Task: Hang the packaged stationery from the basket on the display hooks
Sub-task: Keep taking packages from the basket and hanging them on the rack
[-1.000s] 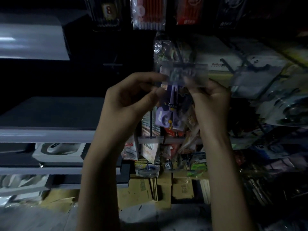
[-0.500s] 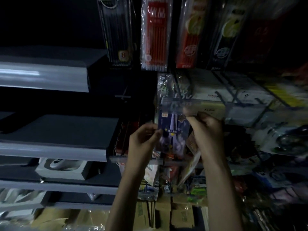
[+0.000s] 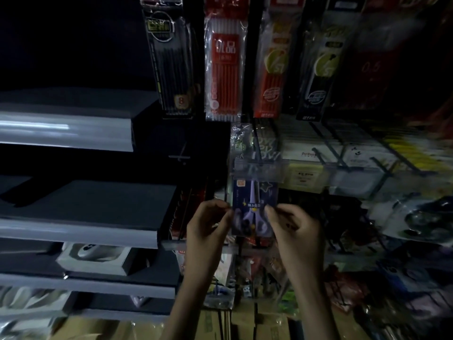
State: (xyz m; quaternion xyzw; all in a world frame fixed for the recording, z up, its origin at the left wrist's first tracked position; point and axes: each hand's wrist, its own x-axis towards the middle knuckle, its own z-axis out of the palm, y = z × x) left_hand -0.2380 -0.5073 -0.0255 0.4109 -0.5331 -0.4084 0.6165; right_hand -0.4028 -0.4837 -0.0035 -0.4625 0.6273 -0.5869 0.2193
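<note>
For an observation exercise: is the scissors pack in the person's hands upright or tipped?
Upright: the scissors pack shows blades up, handles down; left hand and right hand pinch its side edges.

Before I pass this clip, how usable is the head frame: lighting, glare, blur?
Head view: very dim overall, with the upper left nearly black. Head view: a bright streak of glare lies on the grey shelf edge. Head view: the goods at the right edge are smeared by blur, while the scissors pack, pinched between left hand and right hand, is readable.

Single head-worn view, forward and slightly down, close to the display hooks.
</note>
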